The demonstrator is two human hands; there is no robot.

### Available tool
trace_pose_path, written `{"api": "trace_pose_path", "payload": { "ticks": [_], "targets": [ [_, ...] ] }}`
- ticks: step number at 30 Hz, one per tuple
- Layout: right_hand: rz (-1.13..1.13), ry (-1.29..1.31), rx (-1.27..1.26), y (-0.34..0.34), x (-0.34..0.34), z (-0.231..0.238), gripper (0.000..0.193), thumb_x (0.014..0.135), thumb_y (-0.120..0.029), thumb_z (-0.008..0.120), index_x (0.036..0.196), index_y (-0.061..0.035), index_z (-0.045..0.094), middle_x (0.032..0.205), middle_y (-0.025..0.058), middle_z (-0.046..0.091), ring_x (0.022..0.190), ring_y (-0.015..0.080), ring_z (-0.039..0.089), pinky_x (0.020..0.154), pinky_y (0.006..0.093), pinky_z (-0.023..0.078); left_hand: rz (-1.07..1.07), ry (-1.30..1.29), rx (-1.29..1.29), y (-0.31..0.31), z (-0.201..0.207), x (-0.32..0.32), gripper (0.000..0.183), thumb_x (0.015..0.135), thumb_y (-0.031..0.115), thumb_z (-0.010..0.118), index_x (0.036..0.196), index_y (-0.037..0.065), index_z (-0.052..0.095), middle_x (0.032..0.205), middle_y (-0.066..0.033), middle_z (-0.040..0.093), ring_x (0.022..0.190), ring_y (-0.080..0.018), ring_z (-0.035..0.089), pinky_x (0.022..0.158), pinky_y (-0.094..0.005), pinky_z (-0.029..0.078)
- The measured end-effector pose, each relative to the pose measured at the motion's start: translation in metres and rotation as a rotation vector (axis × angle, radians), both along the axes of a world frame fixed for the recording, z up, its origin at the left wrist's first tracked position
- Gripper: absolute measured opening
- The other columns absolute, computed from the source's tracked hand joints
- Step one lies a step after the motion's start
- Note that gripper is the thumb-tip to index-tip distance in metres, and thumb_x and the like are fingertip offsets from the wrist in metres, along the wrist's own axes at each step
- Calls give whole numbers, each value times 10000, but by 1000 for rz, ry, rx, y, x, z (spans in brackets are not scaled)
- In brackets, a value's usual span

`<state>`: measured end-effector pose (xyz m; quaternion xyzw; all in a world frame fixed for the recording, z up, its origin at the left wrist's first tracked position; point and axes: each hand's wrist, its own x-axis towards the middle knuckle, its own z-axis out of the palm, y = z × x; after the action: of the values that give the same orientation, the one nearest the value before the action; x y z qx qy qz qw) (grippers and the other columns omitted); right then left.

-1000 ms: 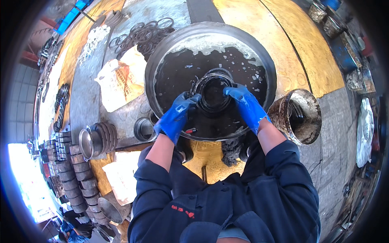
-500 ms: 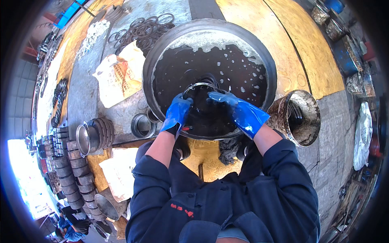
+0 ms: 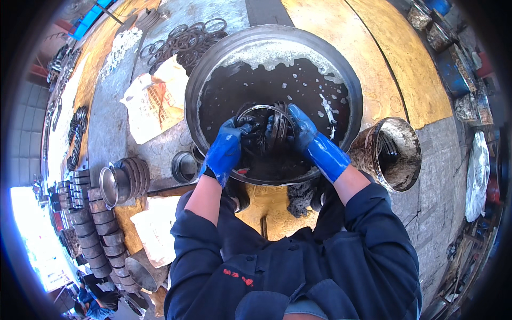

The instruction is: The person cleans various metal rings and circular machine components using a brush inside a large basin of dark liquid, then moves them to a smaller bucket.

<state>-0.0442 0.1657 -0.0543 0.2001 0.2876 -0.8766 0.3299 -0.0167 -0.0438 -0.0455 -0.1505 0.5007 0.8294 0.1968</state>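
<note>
Both hands wear wet blue rubber gloves and are inside a large round basin (image 3: 193, 109) of dark liquid with pale foam along its far side. My left hand (image 3: 226, 146) is closed on the left side of a bundle of dark, wet rings (image 3: 279, 127). The foremost ring shows a shiny rim, tilted up out of the liquid. My right hand (image 3: 309, 133) grips the right side of the same bundle, some fingers inside the rings and the thumb outside. Dark liquid and the rings hide part of the fingers.
Right of the basin a grimy bucket (image 3: 408, 157) lies tilted with rings inside. To the left are a printed white sack (image 3: 154, 101), a heap of black rings (image 3: 192, 40), a metal cup-like ring (image 3: 185, 167) and stacked metal cylinders (image 3: 85, 226).
The bundle of rings has come higher out of the liquid and now shows more of its stack. My right hand has turned from lying over the rings to gripping their side.
</note>
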Motion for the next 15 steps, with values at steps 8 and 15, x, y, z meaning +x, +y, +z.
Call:
{"api": "trace_pose_path", "payload": {
  "ticks": [8, 15],
  "targets": [
    [-92, -27, -10, 9, -16, -30, 282, 940, -332, 586, 1021, -69, 651, 898, 96, 686, 844, 242, 661, 821, 422, 548, -139, 111, -32, -20, 38, -5, 281, 873, 18, 631, 1155, 4, 627, 1012, -116, 700, 854, -201, 682, 731, -300, 566],
    [-165, 124, 191, 25, -22, -12, 215, 892, -221, 666, 1028, -55, 649, 901, 92, 694, 793, 229, 666, 759, 399, 562, -176, 60, -133, -24, 68, 4, 275, 893, 55, 603, 1165, 20, 623, 983, -126, 711, 677, -126, 633, 525, -216, 440]
  ]
}}
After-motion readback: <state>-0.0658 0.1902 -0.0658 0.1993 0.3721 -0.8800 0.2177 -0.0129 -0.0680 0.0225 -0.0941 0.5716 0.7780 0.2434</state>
